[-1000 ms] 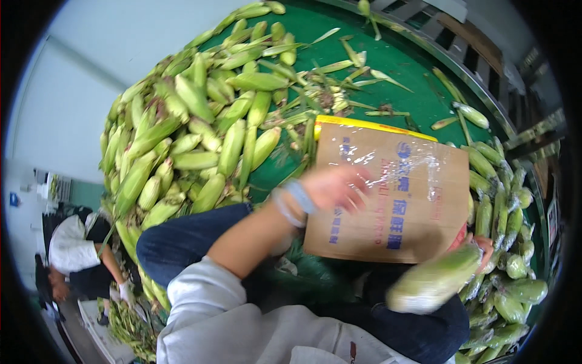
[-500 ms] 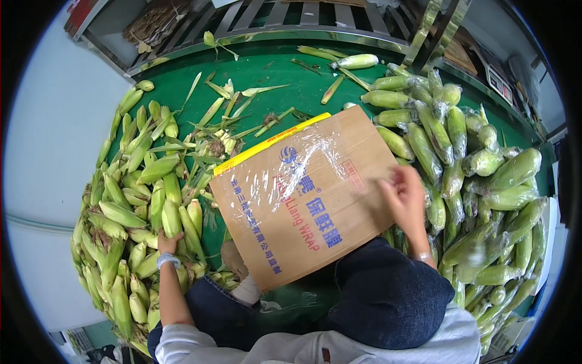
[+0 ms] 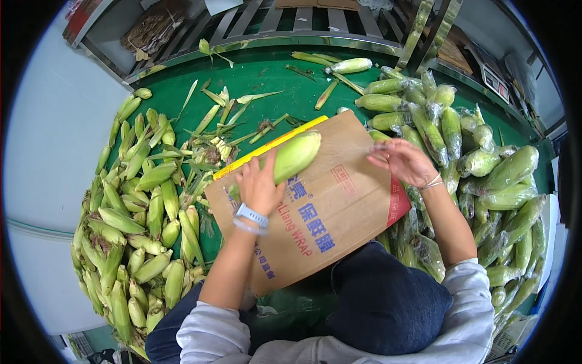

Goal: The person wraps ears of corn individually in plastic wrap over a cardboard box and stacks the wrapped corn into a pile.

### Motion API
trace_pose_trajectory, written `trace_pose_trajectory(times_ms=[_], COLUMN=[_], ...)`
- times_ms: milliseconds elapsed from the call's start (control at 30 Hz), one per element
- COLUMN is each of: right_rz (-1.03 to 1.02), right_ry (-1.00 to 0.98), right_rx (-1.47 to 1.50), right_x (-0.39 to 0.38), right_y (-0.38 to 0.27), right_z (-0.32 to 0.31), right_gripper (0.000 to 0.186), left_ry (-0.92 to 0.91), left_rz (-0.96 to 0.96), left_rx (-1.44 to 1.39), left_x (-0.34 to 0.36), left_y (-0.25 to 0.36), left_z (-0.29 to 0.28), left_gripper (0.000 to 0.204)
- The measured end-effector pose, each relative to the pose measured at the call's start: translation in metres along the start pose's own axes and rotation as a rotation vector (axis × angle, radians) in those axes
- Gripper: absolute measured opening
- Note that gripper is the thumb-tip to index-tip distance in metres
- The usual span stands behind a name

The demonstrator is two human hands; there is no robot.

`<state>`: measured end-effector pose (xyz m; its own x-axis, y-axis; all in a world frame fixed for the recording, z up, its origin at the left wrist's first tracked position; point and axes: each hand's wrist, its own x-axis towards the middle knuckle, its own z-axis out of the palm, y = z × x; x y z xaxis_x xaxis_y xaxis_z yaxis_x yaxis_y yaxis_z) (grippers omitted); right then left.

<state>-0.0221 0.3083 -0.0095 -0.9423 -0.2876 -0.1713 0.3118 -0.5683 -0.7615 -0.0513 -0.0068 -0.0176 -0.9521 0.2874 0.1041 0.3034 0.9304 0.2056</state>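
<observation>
moved off heaped pale-green husk-on corn (image 3: 124,224): left hand (image 3: 260,184), wrapped around one plump pale-green corn ear (image 3: 297,158) | ear over brown rectangular cardboard box (image 3: 345,209) | right hand (image 3: 407,162) by box's right edge, fingertips narrow, cannot tell if holding anything | film-wrapped green corn (image 3: 451,130) beyond
</observation>
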Motion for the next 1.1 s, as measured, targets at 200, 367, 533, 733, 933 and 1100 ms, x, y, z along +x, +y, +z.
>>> trace_pose_trajectory(times_ms=[200, 367, 533, 733, 933, 1100], right_rz=[-0.685, -0.572, -0.598, -0.437, -0.384, -0.601], right_ry=[-0.48, -0.492, -0.389, -0.514, -0.706, -0.144], right_rx=[-1.42, -2.089, -2.104, -2.083, -1.674, -1.9], right_x=[0.094, 0.101, 0.099, -0.015, -0.045, 0.059], right_y=[0.053, 0.053, 0.057, 0.07, 0.067, 0.094], right_z=[0.074, 0.081, 0.091, 0.093, 0.121, 0.09], right_gripper=[0.053, 0.072, 0.064, 0.055, 0.045, 0.034], left_ry=[0.061, 0.299, 0.212, -0.678, -0.369, 0.03], left_rz=[0.339, 0.068, 0.128, -0.069, 0.275, 0.295], left_rx=[-0.343, -0.184, 0.243, -0.376, -0.785, 0.041], left_x=[-0.004, -0.077, -0.079, -0.157, -0.156, -0.102], left_y=[-0.005, -0.01, -0.05, -0.062, 0.02, 0.092], left_z=[0.008, 0.0, 0.009, -0.075, -0.067, -0.019], left_gripper=[0.07, 0.03, 0.028, 0.023, 0.017, 0.059])
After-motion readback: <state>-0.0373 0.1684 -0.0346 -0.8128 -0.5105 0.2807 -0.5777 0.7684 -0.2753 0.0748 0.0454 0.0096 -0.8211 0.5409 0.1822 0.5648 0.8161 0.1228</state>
